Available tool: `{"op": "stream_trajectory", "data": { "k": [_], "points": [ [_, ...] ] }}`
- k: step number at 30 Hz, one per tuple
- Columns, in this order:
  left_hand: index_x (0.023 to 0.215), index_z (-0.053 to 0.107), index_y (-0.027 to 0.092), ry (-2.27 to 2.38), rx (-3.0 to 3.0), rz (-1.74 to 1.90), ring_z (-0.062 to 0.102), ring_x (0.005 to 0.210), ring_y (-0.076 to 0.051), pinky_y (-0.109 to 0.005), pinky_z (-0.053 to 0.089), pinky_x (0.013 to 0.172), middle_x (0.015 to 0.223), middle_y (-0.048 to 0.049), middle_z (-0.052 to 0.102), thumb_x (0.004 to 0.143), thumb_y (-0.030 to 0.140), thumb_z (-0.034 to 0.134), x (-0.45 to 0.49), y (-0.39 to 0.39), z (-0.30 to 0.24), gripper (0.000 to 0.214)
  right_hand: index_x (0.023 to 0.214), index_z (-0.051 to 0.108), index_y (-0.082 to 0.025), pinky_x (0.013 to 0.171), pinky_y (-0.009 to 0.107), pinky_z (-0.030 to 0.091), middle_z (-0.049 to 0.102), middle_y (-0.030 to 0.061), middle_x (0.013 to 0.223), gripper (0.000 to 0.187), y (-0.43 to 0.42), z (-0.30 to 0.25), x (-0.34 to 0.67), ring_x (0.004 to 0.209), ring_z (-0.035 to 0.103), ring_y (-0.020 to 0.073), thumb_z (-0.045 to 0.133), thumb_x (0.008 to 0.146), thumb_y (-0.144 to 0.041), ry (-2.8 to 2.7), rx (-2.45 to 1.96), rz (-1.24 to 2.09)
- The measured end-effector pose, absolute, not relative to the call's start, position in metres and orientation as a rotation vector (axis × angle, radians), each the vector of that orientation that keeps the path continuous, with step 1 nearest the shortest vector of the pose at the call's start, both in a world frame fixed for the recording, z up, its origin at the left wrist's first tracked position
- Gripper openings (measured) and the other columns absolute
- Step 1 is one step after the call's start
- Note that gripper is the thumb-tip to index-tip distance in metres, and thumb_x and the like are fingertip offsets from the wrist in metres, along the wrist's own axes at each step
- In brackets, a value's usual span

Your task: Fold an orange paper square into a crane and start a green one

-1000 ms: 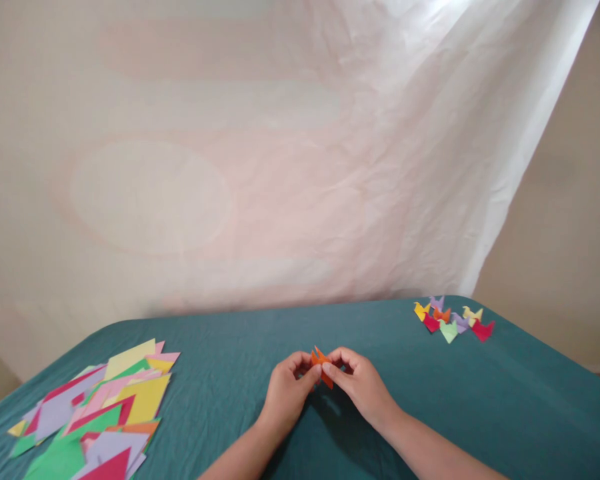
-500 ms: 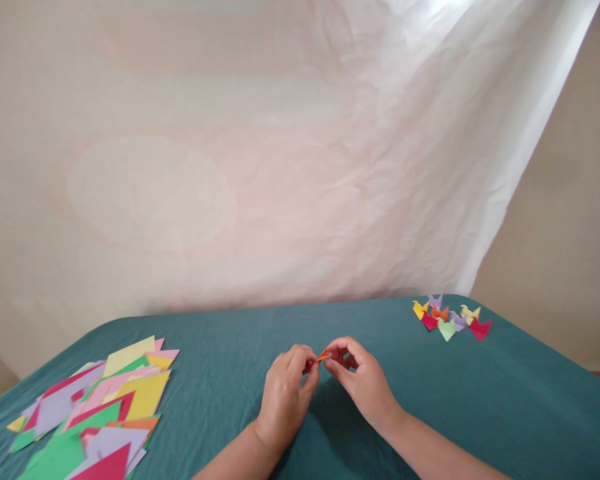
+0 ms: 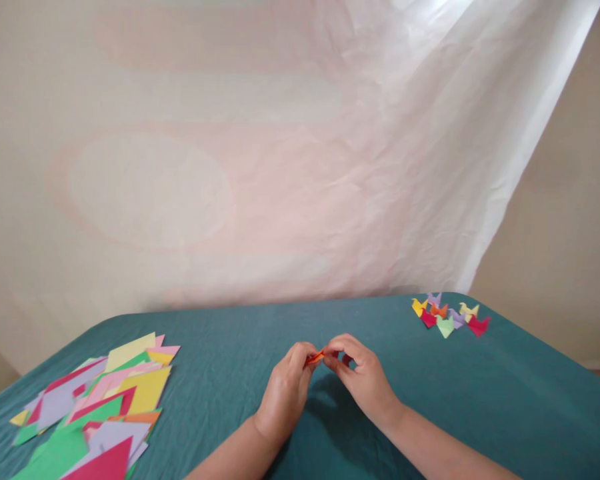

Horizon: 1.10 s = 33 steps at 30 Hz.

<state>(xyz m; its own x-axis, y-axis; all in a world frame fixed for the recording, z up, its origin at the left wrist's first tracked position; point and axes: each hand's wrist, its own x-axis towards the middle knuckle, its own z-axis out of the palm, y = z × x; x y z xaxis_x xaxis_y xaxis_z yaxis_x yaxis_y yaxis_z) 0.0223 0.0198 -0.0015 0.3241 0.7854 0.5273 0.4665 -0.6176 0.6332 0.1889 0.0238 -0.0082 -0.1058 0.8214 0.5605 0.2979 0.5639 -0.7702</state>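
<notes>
A small folded piece of orange paper (image 3: 316,358) is pinched between my two hands, above the middle of the table. My left hand (image 3: 289,383) grips its left part with thumb and fingers closed. On the other end, the thumb and fingertips of my right hand (image 3: 360,373) press together. Most of the paper is hidden by my fingers, so its full shape does not show.
Loose coloured paper sheets (image 3: 145,390) lie in an overlapping pile at the left. Several small folded paper birds (image 3: 445,325) stand grouped at the far right of the green cloth-covered table (image 3: 220,373). A pale sheet (image 3: 280,167) hangs behind the table.
The fingers of my right hand have come slightly closer to the left ones, and less of the orange paper's tip sticks out. Both hands stay in nearly the same place.
</notes>
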Motion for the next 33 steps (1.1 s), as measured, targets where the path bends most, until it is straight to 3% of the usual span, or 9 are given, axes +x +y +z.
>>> {"op": "stream_trajectory", "data": {
  "k": [7, 17, 27, 33],
  "points": [
    [0.088, 0.055, 0.020, 1.106, 2.150, 1.252, 0.056, 0.086, -0.015, -0.025, 0.044, 0.079, 0.092, -0.0032, 0.058, 0.088, 0.016, 0.044, 0.023, 0.021, 0.002, 0.012, 0.080, 0.065, -0.022, 0.064, 0.026, 0.043, 0.062, 0.0019, 0.082, 0.008, 0.023, -0.005, 0.191, 0.075, 0.057, 0.0169, 0.059, 0.085, -0.026, -1.680, -0.986, 0.583],
    [0.076, 0.059, 0.018, 1.188, 1.872, 1.223, 0.055, 0.064, -0.013, -0.023, 0.043, 0.063, 0.070, 0.0006, 0.057, 0.082, 0.021, 0.052, 0.025, 0.027, 0.002, 0.009, 0.078, 0.067, -0.021, 0.065, 0.026, 0.041, 0.058, 0.0038, 0.086, 0.009, 0.027, -0.009, 0.192, 0.079, 0.055, 0.0177, 0.062, 0.082, -0.028, -1.706, -1.042, 0.552],
    [0.073, 0.065, 0.013, 1.101, 1.455, 1.143, 0.051, 0.054, -0.011, -0.021, 0.041, 0.054, 0.064, -0.0016, 0.063, 0.076, 0.033, 0.062, 0.020, 0.042, -0.006, 0.020, 0.069, 0.064, -0.016, 0.060, 0.024, 0.038, 0.062, -0.0003, 0.067, 0.017, 0.031, -0.015, 0.193, 0.062, 0.052, 0.0132, 0.071, 0.072, -0.031, -1.463, -1.005, 1.284],
    [0.081, 0.068, 0.011, 1.066, 1.493, 1.008, 0.051, 0.057, -0.011, -0.020, 0.039, 0.051, 0.070, -0.0037, 0.065, 0.075, 0.041, 0.063, 0.020, 0.042, -0.006, 0.031, 0.068, 0.066, -0.015, 0.061, 0.024, 0.037, 0.063, -0.0001, 0.067, 0.017, 0.031, -0.018, 0.193, 0.062, 0.050, 0.0120, 0.075, 0.068, -0.029, -1.289, -0.976, 1.430]
  ]
}}
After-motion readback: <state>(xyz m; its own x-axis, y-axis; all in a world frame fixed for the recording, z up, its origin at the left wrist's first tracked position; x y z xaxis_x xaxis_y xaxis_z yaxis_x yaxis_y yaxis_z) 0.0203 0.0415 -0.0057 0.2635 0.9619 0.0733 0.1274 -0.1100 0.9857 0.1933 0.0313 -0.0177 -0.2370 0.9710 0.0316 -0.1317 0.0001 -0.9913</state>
